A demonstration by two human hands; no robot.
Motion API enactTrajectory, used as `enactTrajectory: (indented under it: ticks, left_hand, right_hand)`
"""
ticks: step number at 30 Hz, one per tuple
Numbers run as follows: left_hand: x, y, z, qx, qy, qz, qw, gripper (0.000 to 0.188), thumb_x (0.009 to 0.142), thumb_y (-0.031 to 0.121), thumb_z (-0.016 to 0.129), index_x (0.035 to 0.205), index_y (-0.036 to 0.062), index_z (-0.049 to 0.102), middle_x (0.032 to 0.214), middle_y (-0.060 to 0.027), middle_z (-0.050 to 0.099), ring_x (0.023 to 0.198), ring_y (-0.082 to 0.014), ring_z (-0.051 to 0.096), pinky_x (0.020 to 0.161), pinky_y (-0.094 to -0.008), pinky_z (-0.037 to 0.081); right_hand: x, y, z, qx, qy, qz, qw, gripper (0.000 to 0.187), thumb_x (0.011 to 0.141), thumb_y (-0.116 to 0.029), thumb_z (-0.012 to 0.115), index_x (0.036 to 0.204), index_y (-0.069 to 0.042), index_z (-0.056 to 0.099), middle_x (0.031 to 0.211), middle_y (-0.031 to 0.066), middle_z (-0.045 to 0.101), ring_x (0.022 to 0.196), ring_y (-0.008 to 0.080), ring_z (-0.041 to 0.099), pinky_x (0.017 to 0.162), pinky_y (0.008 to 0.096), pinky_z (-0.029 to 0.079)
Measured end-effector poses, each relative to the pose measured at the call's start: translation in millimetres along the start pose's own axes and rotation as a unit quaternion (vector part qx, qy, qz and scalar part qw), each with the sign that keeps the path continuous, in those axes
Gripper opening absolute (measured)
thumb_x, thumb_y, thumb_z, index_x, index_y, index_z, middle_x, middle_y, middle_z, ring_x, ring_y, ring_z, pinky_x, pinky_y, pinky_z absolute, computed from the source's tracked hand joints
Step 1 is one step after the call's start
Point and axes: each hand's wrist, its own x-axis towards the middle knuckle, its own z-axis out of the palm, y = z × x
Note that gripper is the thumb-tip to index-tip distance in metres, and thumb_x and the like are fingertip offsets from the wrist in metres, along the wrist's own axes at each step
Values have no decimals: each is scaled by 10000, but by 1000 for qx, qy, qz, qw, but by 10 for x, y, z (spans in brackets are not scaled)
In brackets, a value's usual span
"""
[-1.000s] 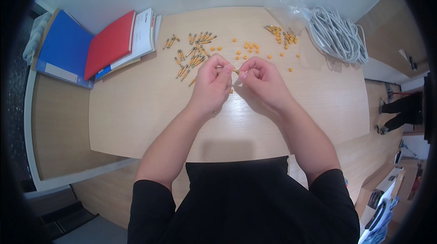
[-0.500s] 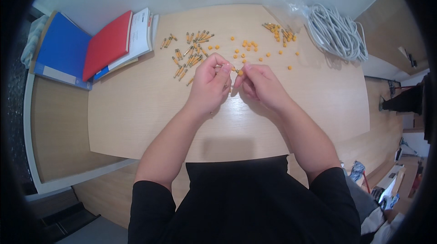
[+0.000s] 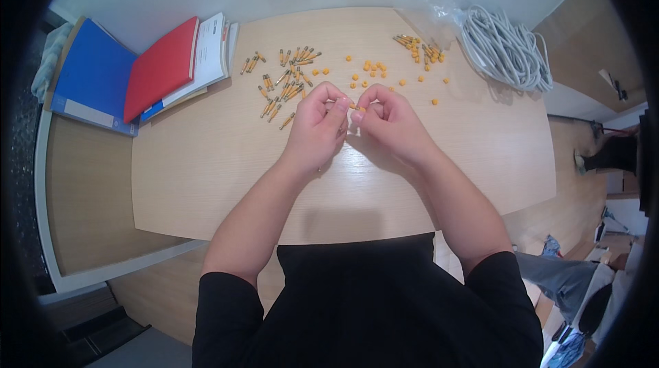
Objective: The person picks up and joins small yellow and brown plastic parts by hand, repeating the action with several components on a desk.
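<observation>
Over the middle of the table my two hands meet, fingertips almost touching. My left hand (image 3: 319, 124) is closed in a pinch on a small yellow rod with metal ends (image 3: 352, 105), mostly hidden by the fingers. Opposite it, my right hand (image 3: 391, 121) pinches a small yellow cap (image 3: 361, 110) at the rod's end; how far the cap sits on the rod cannot be seen. Beyond my left hand lie several loose yellow rods with metal tips (image 3: 292, 83). Several yellow caps (image 3: 371, 66) are scattered beyond my fingers.
Capped rods (image 3: 427, 52) lie in a group at the far right, beside a clear plastic bag (image 3: 439, 7) and a coil of grey cable (image 3: 504, 49). A blue folder (image 3: 96, 76) and a red folder (image 3: 161, 69) are at the left. Another person's leg (image 3: 563, 275) shows at right.
My right hand has turned, its fingers curling up and over the yellow cap. My left hand stays almost in place. At the lower right, another person has moved further into view.
</observation>
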Motion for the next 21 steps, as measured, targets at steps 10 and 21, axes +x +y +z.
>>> enactTrajectory:
  ticks: [10,21]
  left_hand:
    - [23,-45,-21,3,-3,-3,1000,150,1109,152,486,983,70,487,598,5,495,472,-62,396,436,-225,320]
    - [13,160,-33,-72,75,-195,975,173,1111,140,383,1081,53,530,679,9,434,455,-58,331,365,-215,236]
  right_hand:
    - [7,41,-13,-15,0,-3,1000,205,1049,-174,568,907,-35,620,726,-48,509,652,30,425,553,228,340]
    - [139,-370,-1260,-503,415,-168,739,258,936,-290,725,964,-33,724,860,170,730,798,303,707,745,408,542]
